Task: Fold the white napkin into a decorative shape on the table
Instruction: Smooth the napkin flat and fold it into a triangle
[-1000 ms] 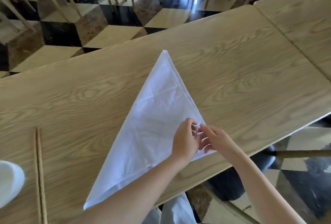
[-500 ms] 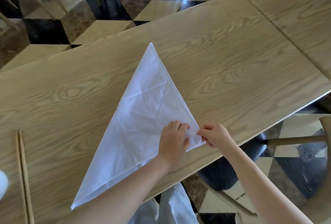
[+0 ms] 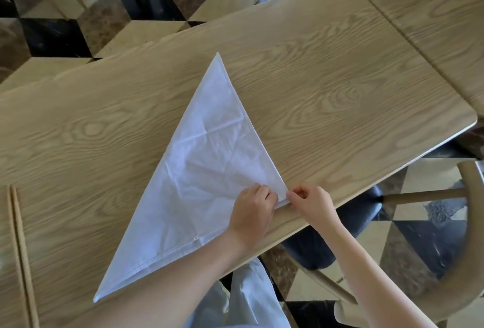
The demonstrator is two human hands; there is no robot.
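Note:
The white napkin (image 3: 207, 167) lies flat on the wooden table (image 3: 327, 97), folded into a triangle with one tip far up and one at the near left. My left hand (image 3: 251, 215) rests palm down on the napkin beside its near right corner. My right hand (image 3: 311, 202) pinches that corner between thumb and fingers, right next to the left hand. The corner itself is partly hidden by my fingers.
A second table (image 3: 432, 13) joins on the right, and a seam (image 3: 18, 249) marks another one on the left. A chair with a dark seat (image 3: 340, 230) stands under the near table edge; a curved chair back (image 3: 471, 236) is at the right. Chequered floor lies beyond.
My left hand has gone from pinching the corner to lying flat on the cloth. My right hand has closed on the corner. The camera has shifted, and the napkin stays in place.

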